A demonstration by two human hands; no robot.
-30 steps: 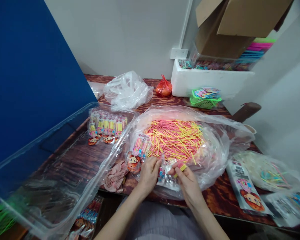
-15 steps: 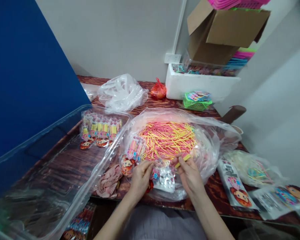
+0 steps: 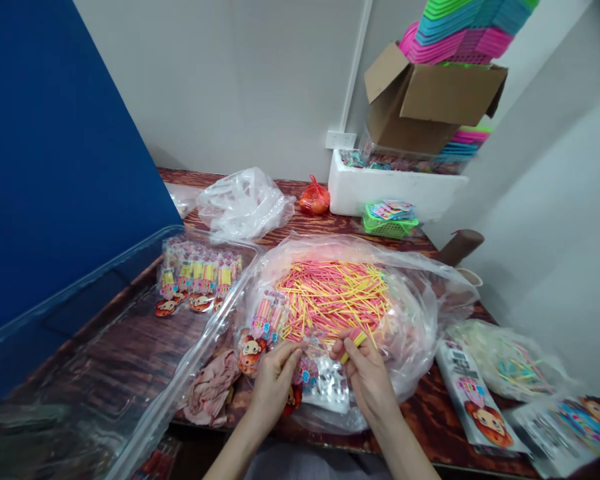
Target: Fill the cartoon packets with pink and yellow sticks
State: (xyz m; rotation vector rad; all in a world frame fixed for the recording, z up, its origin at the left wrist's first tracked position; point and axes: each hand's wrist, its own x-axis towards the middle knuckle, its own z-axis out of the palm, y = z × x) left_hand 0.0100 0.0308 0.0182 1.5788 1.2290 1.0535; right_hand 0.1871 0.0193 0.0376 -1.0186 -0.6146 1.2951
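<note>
- Dark wood-grain table (image 3: 430,413): heap of thin pink-and-yellow sticks (image 3: 330,297) beyond fingertips, within reach.
- Left hand (image 3: 273,383) pinches clear printed packet (image 3: 325,387) steady.
- Right hand (image 3: 367,377) grips pink-yellow stick bundle (image 3: 353,339).

The right hand (image 3: 367,377) has drawn its sticks (image 3: 353,339) back toward the packet (image 3: 326,390).

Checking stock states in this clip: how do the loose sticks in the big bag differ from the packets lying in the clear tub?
The loose sticks lie bare in a crisscross heap; the packets hold theirs side by side, bundled. The loose sticks reach the right hand, which pinches a few; the packets lie in a row, far from it. Both show thin pink and yellow sticks.
</note>
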